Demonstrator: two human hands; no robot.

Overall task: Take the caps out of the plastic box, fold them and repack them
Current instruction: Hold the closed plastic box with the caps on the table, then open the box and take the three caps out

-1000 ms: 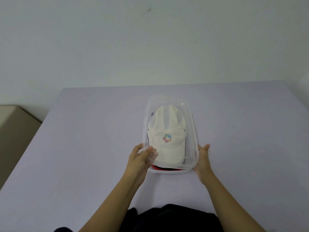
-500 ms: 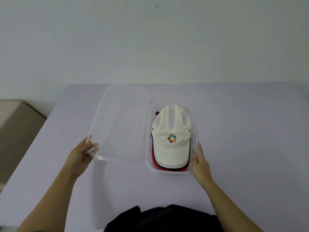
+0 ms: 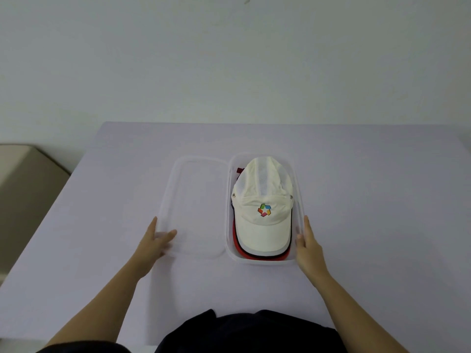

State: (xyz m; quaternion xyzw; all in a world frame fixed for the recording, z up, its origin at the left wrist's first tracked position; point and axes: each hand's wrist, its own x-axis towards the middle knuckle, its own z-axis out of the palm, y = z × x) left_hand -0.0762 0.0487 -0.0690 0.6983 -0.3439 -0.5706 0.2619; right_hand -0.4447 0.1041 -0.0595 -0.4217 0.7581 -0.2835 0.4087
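Observation:
A clear plastic box [image 3: 300, 189] stands open in the middle of the table. On top of its stack lies a cream cap [image 3: 262, 225] with a multicoloured logo, brim toward me. Under it show the brims of a dark cap and a red cap [image 3: 265, 256]. The clear lid [image 3: 196, 207] lies flat on the table just left of the box. My left hand [image 3: 155, 240] holds the lid's near left corner, thumb on top. My right hand [image 3: 307, 244] rests flat against the box's near right wall.
The table [image 3: 382, 200] is covered in pale lilac and reaches a white wall at the back. A beige piece of furniture [image 3: 23, 189] stands lower beyond the table's left edge. My dark clothing shows at the near edge.
The lid came off the box in my left hand, swung left, and now lies flat beside the box. My right hand stayed against the box's right side.

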